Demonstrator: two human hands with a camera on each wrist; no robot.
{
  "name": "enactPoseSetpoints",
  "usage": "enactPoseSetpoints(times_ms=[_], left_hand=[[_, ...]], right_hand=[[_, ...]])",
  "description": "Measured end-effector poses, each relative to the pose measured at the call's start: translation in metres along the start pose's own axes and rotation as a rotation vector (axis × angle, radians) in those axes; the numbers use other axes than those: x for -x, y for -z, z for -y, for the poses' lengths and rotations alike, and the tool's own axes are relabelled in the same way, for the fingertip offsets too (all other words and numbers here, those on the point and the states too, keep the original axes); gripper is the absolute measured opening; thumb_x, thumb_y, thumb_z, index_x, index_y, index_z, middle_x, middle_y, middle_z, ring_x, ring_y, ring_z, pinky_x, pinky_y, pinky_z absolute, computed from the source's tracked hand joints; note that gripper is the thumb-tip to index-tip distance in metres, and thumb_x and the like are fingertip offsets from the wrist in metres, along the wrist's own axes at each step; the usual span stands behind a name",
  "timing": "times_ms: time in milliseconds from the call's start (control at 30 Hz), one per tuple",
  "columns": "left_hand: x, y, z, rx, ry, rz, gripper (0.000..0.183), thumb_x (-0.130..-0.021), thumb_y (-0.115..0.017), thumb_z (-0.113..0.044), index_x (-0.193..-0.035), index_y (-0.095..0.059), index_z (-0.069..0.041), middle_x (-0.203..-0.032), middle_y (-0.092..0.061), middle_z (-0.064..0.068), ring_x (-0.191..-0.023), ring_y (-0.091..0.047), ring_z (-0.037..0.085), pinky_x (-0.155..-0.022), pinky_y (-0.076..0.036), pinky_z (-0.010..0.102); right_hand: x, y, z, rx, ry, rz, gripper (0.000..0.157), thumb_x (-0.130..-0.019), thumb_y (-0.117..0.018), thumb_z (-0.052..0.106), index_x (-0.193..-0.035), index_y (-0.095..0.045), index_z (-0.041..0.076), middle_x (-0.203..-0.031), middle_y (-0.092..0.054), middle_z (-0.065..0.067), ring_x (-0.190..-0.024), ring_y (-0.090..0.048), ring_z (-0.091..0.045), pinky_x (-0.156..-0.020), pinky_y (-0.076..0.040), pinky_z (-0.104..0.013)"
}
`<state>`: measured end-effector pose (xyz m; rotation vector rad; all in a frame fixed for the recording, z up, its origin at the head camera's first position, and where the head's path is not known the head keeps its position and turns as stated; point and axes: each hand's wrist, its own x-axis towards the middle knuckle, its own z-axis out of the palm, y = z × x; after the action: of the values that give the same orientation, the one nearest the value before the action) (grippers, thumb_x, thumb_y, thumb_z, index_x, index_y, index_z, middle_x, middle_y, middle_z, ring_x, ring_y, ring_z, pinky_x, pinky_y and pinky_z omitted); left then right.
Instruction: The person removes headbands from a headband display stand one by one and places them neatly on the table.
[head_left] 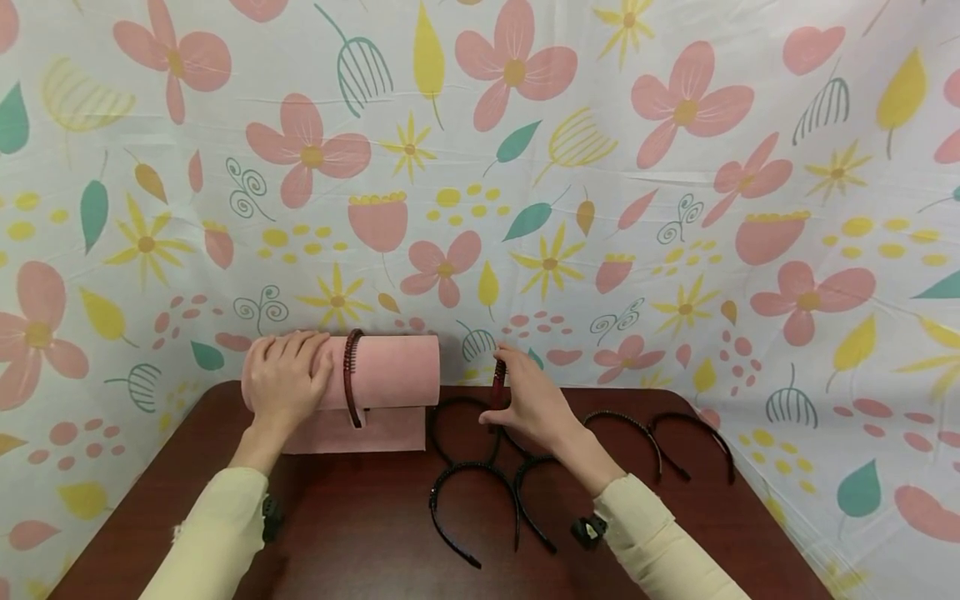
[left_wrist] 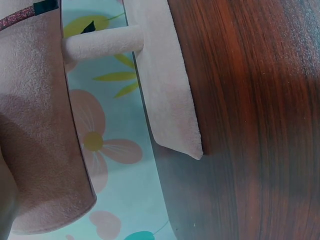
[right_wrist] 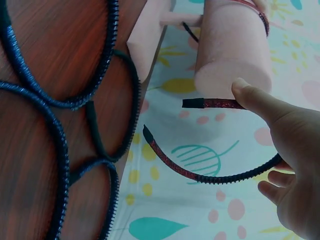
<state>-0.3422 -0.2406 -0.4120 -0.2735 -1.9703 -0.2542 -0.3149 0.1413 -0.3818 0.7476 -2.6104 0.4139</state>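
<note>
My left hand grips the left end of the pink padded roll of a headband stand, fingers lying over its top. A dark red toothed headband sits around the roll, just right of that hand. In the left wrist view, a short post joins the roll to its flat base. My right hand holds another dark red headband near the stand's right end. Its two black-tipped ends point toward the roll's end face in the right wrist view, apart from it.
Several dark headbands lie on the brown table: one nearest the front, others beside it, and a pair farther right, including the outermost headband. A flower-printed cloth hangs behind the table and along its sides.
</note>
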Motion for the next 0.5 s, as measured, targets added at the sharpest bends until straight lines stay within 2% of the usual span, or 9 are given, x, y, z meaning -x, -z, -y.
enactPoseSetpoints(times_ms=[267,500], left_hand=[[0.0,0.0,0.001,0.007,-0.005,-0.011,0.041,-0.095,-0.047,-0.037,-0.109,-0.075,-0.01,-0.109,-0.074,0.012,-0.102,-0.066,0.035,-0.098,-0.043,0.053],[-0.001,-0.001,0.001,-0.004,-0.01,-0.008,0.043,-0.096,-0.045,-0.039,-0.109,-0.075,-0.011,-0.109,-0.074,0.012,-0.101,-0.067,0.034,-0.098,-0.043,0.053]], right_hand=[[0.014,0.005,-0.01,-0.019,-0.048,0.011,0.1,-0.068,-0.089,0.044,-0.146,-0.04,0.004,-0.156,-0.037,-0.014,-0.136,-0.048,-0.031,-0.096,-0.053,-0.045],[0.031,0.01,-0.024,-0.017,-0.057,0.039,0.098,-0.07,-0.088,0.042,-0.146,-0.04,0.003,-0.155,-0.038,-0.015,-0.141,-0.042,-0.034,-0.101,-0.049,-0.051]])
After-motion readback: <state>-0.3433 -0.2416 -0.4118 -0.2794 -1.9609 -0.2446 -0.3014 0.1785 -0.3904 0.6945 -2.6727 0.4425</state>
